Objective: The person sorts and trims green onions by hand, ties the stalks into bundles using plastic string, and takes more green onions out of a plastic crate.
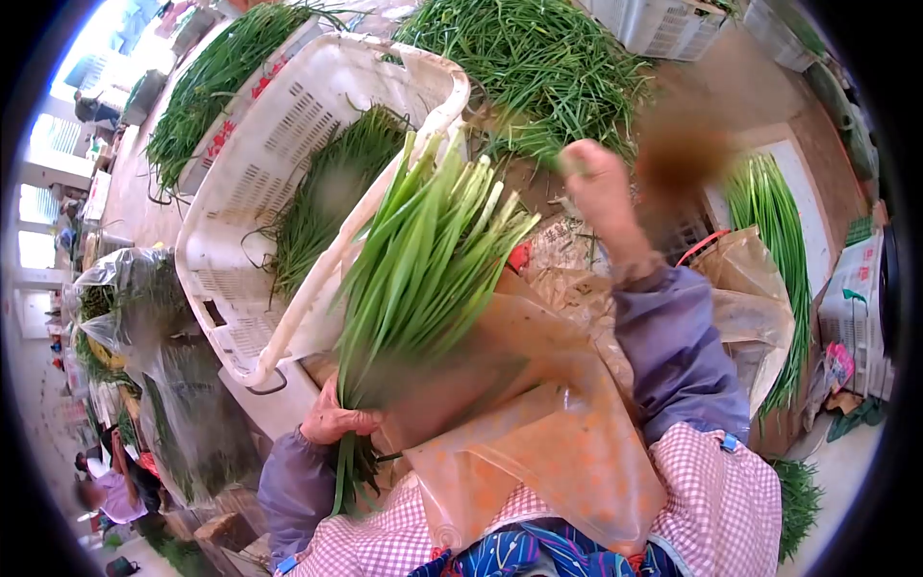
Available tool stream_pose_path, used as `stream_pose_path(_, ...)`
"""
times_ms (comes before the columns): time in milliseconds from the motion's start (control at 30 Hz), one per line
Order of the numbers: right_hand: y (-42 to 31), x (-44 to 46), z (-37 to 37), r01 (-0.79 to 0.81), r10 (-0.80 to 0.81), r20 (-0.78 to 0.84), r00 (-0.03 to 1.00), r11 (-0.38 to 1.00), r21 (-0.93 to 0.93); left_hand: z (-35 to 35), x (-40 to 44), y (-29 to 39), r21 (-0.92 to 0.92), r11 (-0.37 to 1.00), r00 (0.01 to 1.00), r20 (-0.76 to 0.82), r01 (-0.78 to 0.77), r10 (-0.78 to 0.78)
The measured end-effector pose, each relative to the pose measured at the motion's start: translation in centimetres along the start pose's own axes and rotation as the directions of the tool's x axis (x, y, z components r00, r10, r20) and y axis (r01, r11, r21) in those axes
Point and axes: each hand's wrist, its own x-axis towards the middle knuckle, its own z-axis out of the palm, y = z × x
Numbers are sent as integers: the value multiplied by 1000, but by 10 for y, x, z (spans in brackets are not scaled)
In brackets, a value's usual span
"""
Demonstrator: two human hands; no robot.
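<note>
My left hand is wrapped round the lower part of a bunch of long green leafy stalks. The bunch fans out upward, its pale ends beside the rim of a white plastic basket. My right hand is raised to the right of the bunch, near a big green heap, its fingers curled; whether it pinches anything is too small to tell. Inside the basket lie loose thin green leaves. A brownish plastic sheet covers my lap.
At the right, a neat bundle of green stalks lies on a pale board. Another heap stands at the upper left. Filled clear bags are at the left, crates at the top. A person is at the lower left.
</note>
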Motion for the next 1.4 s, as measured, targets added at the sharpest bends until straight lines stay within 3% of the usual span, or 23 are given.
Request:
stream_pose_path(33, -27, 4, -22, -353, 354, 20, 935, 924, 148, -5, 1, -3, 9, 1000, 1000, 8, 2, -2)
stream_pose_path(67, -20, 2, -29, -329, 342, 11, 939, 892, 311, -8, 2, -6, 17, 1000, 1000, 16, 7, -7)
stream_pose_path(133, -66, -11, -34, -196, 184, 68, 981, 909, 367, -6, 5, -5, 18, 1000, 1000, 19, -3, 3)
stream_pose_path(200, -82, -27, -18, 49, -116, 147, 982, 919, 391, -4, 10, -3, 24, 1000, 999, 28, -18, 18)
stream_pose_path(233, -93, -29, -18, 54, -113, 283, 952, 977, 209, -3, 11, -3, 85, 996, 1000, 4, -25, 25)
stream_pose_path(267, -86, -30, -12, 54, -113, 283, 953, 977, 209, -2, 11, -3, 145, 989, 999, -22, -30, 33)
stream_pose_path(333, -58, -31, 14, 238, -127, 479, 868, 954, -179, 4, 11, -3, 73, 996, 999, -23, -46, 48)
stream_pose_path(467, -9, -7, 5, 96, -96, -16, 995, 995, 17, 2, 6, -8, 43, 996, 997, -2, -81, 81)
stream_pose_path(500, -7, -4, -12, -426, 430, 75, 900, 831, 357, 0, 6, -11, 39, 996, 996, -3, -83, 84)
stream_pose_path(533, -5, 1, -28, -496, 457, 237, 857, 611, 617, -2, 7, -14, -50, 996, 997, 16, -74, 75)
stream_pose_path(600, -9, -12, -32, -496, 367, 343, 865, 521, 695, -5, 10, -15, -141, 988, 996, 47, -63, 70)
stream_pose_path(700, -39, -28, -21, -637, 180, 634, 752, 447, 628, -2, 17, -9, -91, 995, 995, 94, -37, 45)
stream_pose_path(833, -37, -35, -2, -704, 97, 732, 674, 382, 598, 0, 17, -11, -206, 978, 988, 145, -12, 42)
stream_pose_path(900, -40, -34, -1, -568, 107, 668, 736, 635, 524, -1, 17, -17, -230, 973, 986, 162, 5, 34)
stream_pose_path(933, -37, -35, 0, -570, 110, 668, 736, 634, 523, -1, 18, -22, -274, 962, 980, 186, -11, 64)
stream_pose_path(1033, -31, -39, -2, -238, -78, 562, 823, 852, 467, 2, 20, -26, -309, 951, 975, 202, -21, 87)
stream_pose_path(1067, -34, -37, -6, -244, -73, 565, 822, 852, 464, 3, 21, -25, -293, 956, 977, 193, -25, 85)
stream_pose_path(1133, -33, -27, -13, -51, -120, 437, 891, 931, 360, 2, 21, -20, -254, 967, 975, 208, -22, 77)
stream_pose_path(1167, -24, -19, -16, 7, -178, 356, 917, 901, 433, 1, 21, -18, -213, 977, 973, 220, -24, 72)
stream_pose_path(1200, -18, -11, -26, -73, -68, 333, 940, 916, 393, 1, 21, -18, -213, 977, 974, 217, -23, 70)
stream_pose_path(1267, -14, 6, -49, -164, 210, -99, 973, 925, 344, 0, 19, -16, -200, 980, 974, 214, -25, 68)
stream_pose_path(1367, 144, 18, -76, -176, 228, -130, 965, 930, 323, -3, 18, -22, -249, 968, 974, 210, -31, 86)
stream_pose_path(1400, 150, 26, -79, -368, 379, -62, 923, 825, -429, -2, 18, -22, -250, 968, 974, 209, -36, 90)
